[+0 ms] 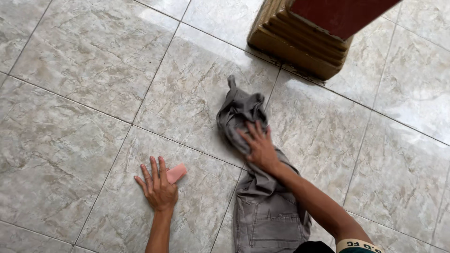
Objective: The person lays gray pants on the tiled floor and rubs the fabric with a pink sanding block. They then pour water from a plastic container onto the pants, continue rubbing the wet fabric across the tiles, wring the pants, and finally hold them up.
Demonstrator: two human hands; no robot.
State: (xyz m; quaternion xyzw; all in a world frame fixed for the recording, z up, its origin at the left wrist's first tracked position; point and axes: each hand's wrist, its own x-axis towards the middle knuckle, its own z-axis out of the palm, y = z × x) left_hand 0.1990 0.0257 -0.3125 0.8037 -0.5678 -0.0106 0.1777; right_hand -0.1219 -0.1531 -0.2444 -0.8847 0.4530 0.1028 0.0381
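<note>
from the head view i log the right hand (260, 147) pressed flat on a grey garment (262, 197) that lies on the tiled floor (84, 84). the fingers of this hand are spread apart and extended, lying palm-down on the bunched upper part of the cloth; they do not clamp it. the garment runs from the lower edge of the picture, where a sewn pocket shows, up to a crumpled, twisted end near a grout line. its upper end lies near the stepped tan base (295, 42) of a pillar, apart from it, with a red shaft (342, 14) rising above that base. i log the left hand (157, 185) resting palm-down on the floor well to the left of the garment, fingers extended and slightly apart. a small pink block (177, 172) lies on the tile partly under the fingers at the thumb side of this hand, touching it; i cannot tell whether the thumb grips it. the floor tiles are pale, marbled and glossy, with a wet-looking sheen near the pillar base. a banded cuff (356, 244) shows on the right arm at the lower edge.
</note>
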